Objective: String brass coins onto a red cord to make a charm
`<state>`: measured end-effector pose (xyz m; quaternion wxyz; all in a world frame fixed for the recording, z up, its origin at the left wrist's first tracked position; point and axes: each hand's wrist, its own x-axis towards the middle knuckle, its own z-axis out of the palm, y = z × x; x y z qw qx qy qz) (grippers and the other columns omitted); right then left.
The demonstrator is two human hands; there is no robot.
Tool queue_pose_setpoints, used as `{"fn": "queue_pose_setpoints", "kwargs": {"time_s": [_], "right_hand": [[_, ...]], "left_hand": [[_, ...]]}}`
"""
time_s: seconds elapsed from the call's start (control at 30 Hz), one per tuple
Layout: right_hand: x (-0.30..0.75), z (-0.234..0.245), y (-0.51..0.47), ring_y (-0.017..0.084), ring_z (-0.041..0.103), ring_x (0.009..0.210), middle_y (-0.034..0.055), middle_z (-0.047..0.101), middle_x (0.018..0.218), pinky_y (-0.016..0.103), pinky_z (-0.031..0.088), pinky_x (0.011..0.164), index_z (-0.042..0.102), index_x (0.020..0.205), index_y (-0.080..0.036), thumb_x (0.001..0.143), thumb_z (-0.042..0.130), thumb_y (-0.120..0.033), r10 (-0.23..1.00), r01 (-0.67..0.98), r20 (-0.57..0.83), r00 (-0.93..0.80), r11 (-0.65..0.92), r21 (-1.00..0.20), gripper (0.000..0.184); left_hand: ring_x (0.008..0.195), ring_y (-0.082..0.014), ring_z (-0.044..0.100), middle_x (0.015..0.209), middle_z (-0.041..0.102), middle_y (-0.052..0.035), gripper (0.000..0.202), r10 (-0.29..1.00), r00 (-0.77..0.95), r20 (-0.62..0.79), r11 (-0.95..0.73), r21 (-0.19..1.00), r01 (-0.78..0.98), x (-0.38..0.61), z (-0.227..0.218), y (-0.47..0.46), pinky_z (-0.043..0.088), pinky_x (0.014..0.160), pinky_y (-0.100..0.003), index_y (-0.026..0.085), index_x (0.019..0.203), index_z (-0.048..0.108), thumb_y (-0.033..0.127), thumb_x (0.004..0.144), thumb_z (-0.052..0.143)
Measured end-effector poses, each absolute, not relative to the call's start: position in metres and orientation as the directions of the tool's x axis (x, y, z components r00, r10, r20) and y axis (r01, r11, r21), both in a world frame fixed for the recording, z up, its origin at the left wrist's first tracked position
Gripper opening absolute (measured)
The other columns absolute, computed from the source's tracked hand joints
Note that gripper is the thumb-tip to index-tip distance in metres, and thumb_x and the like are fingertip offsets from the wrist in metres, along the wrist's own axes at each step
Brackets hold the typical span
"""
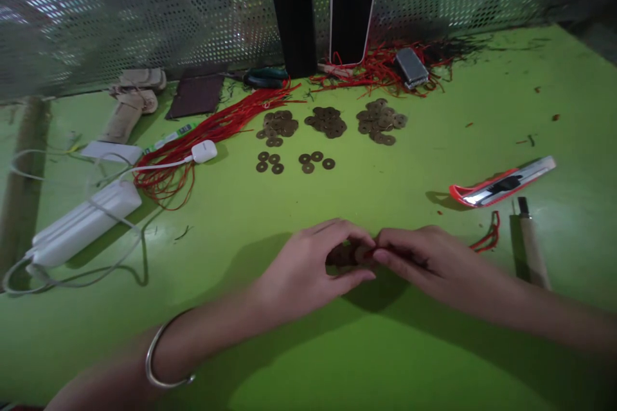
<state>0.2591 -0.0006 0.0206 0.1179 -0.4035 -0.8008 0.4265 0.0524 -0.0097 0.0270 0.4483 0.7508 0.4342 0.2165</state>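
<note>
My left hand and my right hand meet low over the green table, fingertips together around a small cluster of brass holed coins. A red cord trails out from under my right hand. A silver bangle sits on my left wrist. How the coins and cord are joined is hidden by my fingers.
Three piles of coins and loose coins lie mid-table beside a bundle of red cords. A red utility knife and a wooden-handled tool lie right. A white power strip, two phones and a lighter sit further back.
</note>
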Motion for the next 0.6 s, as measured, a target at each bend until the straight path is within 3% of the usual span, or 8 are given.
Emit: {"fn": "queue_pose_setpoints", "kwargs": {"time_s": [0.2,0.4,0.6], "right_hand": [[0.2588,0.0218,0.0003,0.010,0.045,0.044,-0.0031,0.052,0.054,0.020,0.029,0.039,0.057,0.073,-0.023,0.092,0.042,-0.034,0.760,0.534,-0.164,-0.629,0.269,-0.802,0.027],[0.2620,0.0214,-0.0012,0.009,0.042,0.039,-0.0034,0.053,0.051,0.020,0.027,0.037,0.062,0.083,-0.023,0.094,0.041,-0.033,0.759,0.504,-0.090,-0.645,0.335,-0.796,0.025],[0.2628,0.0255,0.0009,0.006,0.045,0.040,-0.0026,0.059,0.057,0.017,0.030,0.038,0.062,0.084,-0.019,0.094,0.043,-0.029,0.729,0.447,-0.061,-0.682,0.349,-0.824,0.023]], "left_hand": [[0.074,-0.0110,0.064,0.087,0.068,-0.0004,0.021,0.850,0.519,0.085,-0.357,0.818,0.451,0.0510,0.0226,-0.0109,0.056,0.065,-0.023,0.021,0.096,0.060,0.022,0.077,0.069],[0.062,-0.0081,0.064,0.076,0.068,0.0012,0.017,0.875,0.469,0.125,-0.349,0.833,0.430,0.0489,0.0194,-0.0115,0.055,0.054,-0.017,0.019,0.087,0.057,0.026,0.077,0.068],[0.082,-0.0099,0.066,0.096,0.070,-0.0030,0.043,0.750,0.578,0.322,-0.590,0.719,0.366,0.0522,0.0212,-0.0106,0.057,0.072,-0.020,0.016,0.118,0.052,0.022,0.078,0.066]]}}
